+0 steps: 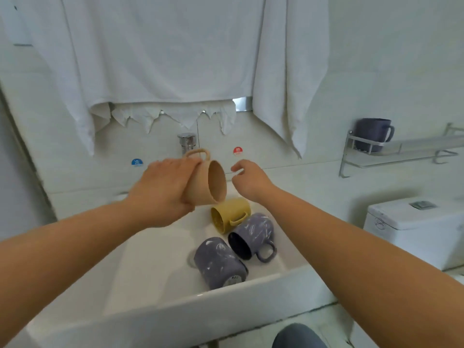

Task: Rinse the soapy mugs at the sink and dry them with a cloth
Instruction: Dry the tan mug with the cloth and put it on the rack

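The left hand [160, 194] grips a beige mug [208, 180], its fingers [180, 164] curled over the body of the mug from above and the thumb side wrapped underneath. The mug is tipped on its side above the sink [175, 305], its open mouth facing right and its handle pointing up, just in front of the chrome tap [187, 141]. The right hand [248, 180] hovers just beside the mug's mouth without touching it; its fingers [239, 168] are loosely curled and hold nothing.

Below the hands, three more mugs lie on their sides in the white basin. A yellow mug [229, 216] lies directly under the beige one, mouth toward the left and handle toward the camera. Touching it on the near side is a purple mug with its handle showing [253, 234], streaked with white suds, its dark mouth facing left. A second purple mug [219, 262], also smeared with suds, lies nearest the front wall of the sink with its base turned toward the camera.

A large white towel [163, 51] hangs on the wall above the tap. On the tiles, a blue sticker [136, 162] sits left of the tap and a red sticker [237, 150] to its right. Farther right, a metal wall rack [401, 149] carries a dark purple mug [374, 134], standing upright. A white toilet cistern [411, 227] stands below the rack.
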Demonstrator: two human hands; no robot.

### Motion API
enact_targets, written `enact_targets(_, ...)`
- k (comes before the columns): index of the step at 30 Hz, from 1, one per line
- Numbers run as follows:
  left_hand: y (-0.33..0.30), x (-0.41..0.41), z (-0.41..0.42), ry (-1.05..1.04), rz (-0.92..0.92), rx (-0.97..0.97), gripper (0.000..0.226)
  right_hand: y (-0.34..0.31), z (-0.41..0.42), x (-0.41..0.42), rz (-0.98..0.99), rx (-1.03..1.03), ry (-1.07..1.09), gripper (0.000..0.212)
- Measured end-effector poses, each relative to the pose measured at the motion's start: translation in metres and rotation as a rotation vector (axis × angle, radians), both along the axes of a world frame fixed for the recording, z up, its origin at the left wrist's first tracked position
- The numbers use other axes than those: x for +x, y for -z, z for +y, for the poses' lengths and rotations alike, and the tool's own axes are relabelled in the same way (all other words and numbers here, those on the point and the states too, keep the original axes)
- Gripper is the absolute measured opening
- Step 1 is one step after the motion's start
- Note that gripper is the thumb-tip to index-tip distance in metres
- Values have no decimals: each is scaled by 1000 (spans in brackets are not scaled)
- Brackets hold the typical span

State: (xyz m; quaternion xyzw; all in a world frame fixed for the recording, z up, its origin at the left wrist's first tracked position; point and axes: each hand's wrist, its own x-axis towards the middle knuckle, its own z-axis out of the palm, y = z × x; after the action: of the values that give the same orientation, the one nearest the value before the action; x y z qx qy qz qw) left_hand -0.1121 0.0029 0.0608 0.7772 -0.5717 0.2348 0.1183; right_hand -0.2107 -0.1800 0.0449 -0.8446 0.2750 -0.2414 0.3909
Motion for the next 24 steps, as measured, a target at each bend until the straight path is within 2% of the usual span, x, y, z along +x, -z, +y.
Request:
enact_targets(2,-6,-26,-27,48,498,-192,87,-7,-14,-13,-72,218,30,17)
enact_targets(4,-12,-43,-61,84,900,-355,85,-16,-30,-30,-139,406,29,21)
enact_targets(6,-19,-54,-99,84,1192,-473,85,-26,-48,-49,-199,497,-4,28)
enact_targets(8,-28,-65,-139,157,1402,-529,83,-40,-70,-67,-277,527,-36,32)
enact_targets(10,-41,-76,-177,227,1494,-536,80,-58,-97,-84,-337,508,-27,36)
enact_targets(14,-82,-99,-251,382,1521,-478,77,-103,-162,-121,-409,421,-5,37)
enact_targets(17,-122,-112,-305,477,1517,-397,98,-147,-211,-150,-417,386,32,39)
enact_targets(24,-239,-129,-398,525,1552,-308,100,-265,-296,-176,-405,313,98,40)
